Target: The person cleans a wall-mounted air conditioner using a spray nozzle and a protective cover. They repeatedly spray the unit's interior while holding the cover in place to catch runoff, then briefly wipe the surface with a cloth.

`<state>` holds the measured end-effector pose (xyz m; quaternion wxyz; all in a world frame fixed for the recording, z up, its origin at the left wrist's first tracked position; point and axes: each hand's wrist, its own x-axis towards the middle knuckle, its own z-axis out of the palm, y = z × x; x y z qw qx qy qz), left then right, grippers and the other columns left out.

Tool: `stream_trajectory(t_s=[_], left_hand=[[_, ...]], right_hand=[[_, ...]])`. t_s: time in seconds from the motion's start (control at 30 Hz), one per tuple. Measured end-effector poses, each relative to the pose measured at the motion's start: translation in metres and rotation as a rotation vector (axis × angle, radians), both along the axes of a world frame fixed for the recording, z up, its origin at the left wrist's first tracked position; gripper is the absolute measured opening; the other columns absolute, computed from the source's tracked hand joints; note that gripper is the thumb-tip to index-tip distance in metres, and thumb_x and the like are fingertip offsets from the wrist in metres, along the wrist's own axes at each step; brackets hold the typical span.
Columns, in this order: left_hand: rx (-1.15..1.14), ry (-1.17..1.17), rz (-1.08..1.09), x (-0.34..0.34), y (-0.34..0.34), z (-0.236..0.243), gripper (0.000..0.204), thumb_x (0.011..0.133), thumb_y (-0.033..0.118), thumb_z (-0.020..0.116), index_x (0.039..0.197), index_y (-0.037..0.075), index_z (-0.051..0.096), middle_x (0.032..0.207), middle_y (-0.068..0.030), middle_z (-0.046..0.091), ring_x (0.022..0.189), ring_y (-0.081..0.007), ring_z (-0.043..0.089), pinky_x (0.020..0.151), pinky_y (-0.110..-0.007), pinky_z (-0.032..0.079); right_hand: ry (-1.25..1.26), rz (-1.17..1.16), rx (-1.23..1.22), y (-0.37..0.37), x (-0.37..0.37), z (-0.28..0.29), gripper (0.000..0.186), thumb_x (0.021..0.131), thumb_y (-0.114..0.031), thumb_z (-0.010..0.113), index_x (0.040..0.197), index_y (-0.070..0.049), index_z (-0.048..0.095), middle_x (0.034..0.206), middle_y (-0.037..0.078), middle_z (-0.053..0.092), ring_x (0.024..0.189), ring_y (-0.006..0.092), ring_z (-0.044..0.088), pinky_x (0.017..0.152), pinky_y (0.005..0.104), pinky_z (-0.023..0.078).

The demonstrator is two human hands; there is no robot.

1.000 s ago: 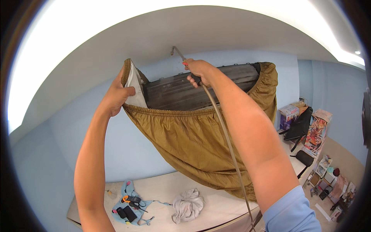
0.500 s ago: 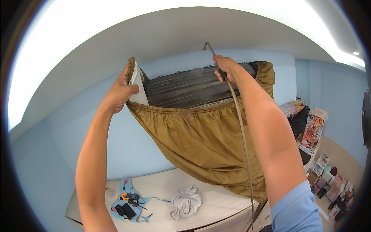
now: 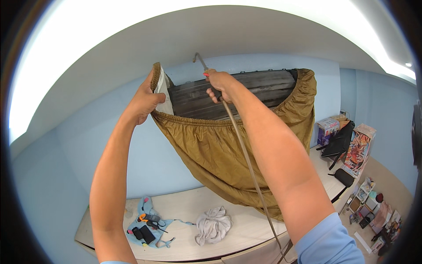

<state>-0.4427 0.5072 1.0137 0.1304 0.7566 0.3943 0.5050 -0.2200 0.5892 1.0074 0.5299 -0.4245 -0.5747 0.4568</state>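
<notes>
A wall-mounted air conditioner (image 3: pixel 259 90) with its dark inner fins exposed sits high on the blue wall. Around it hangs a brown elastic-edged cleaning cover (image 3: pixel 220 163), bagging down toward the cabinet below. My left hand (image 3: pixel 144 102) grips the cover's gathered edge at the unit's left end, where white lining shows. In my right hand (image 3: pixel 222 85) is a spray wand (image 3: pixel 200 60), its hooked tip raised above the unit's top edge, left of the middle. A thin brown hose (image 3: pixel 248 165) runs down from the wand's handle, past my right forearm.
On the pale cabinet top (image 3: pixel 180 244) lie a crumpled grey cloth (image 3: pixel 214 225) and a light-blue cloth (image 3: pixel 145 207) bearing tools and black items. Boxes (image 3: pixel 327 128) and a black bag (image 3: pixel 339 140) stand to the right. Cluttered shelves (image 3: pixel 362 198) are lower right.
My right hand has swept the wand leftward along the unit, and the hose has swung with it. My left hand keeps its hold on the cover. The fine mist over the fins has thinned.
</notes>
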Motion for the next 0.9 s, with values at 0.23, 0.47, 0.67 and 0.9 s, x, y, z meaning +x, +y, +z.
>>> stream_trajectory(t_s=[0.23, 0.47, 0.67, 0.9], left_hand=[[-0.004, -0.013, 0.019, 0.004, -0.005, -0.001, 0.096, 0.076, -0.009, 0.057, 0.162, 0.009, 0.018, 0.155, -0.0159, 0.04, 0.138, -0.0268, 0.043, 0.116, -0.034, 0.03], [-0.021, -0.004, -0.007, -0.003, -0.005, -0.004, 0.098, 0.076, -0.009, 0.058, 0.162, 0.009, 0.017, 0.156, -0.0164, 0.039, 0.14, -0.0285, 0.042, 0.117, -0.035, 0.029], [-0.011, 0.013, 0.054, 0.011, -0.014, -0.011, 0.1, 0.075, -0.009, 0.057, 0.163, 0.012, 0.016, 0.154, -0.0149, 0.041, 0.138, -0.0283, 0.043, 0.117, -0.035, 0.029], [-0.067, 0.001, 0.046, 0.013, -0.025, -0.029, 0.101, 0.073, -0.009, 0.058, 0.163, 0.013, 0.018, 0.149, -0.0129, 0.045, 0.132, -0.0267, 0.045, 0.114, -0.035, 0.032]], right_hand=[[-0.017, -0.064, 0.029, -0.009, 0.02, -0.005, 0.047, 0.107, -0.049, 0.034, 0.122, -0.008, 0.051, 0.071, 0.004, 0.051, 0.055, 0.0135, 0.046, 0.047, 0.0324, 0.044], [-0.021, -0.205, 0.042, -0.006, 0.062, -0.016, 0.052, 0.107, -0.051, 0.034, 0.129, -0.007, 0.049, 0.074, 0.005, 0.051, 0.056, 0.014, 0.045, 0.048, 0.0323, 0.043], [-0.068, -0.046, 0.029, -0.019, 0.028, -0.032, 0.051, 0.107, -0.052, 0.033, 0.126, -0.009, 0.051, 0.074, 0.005, 0.052, 0.055, 0.0137, 0.046, 0.047, 0.0306, 0.043], [-0.008, -0.137, 0.047, -0.031, 0.052, -0.054, 0.054, 0.106, -0.052, 0.035, 0.144, -0.014, 0.045, 0.074, 0.006, 0.053, 0.056, 0.0144, 0.047, 0.047, 0.0319, 0.043]])
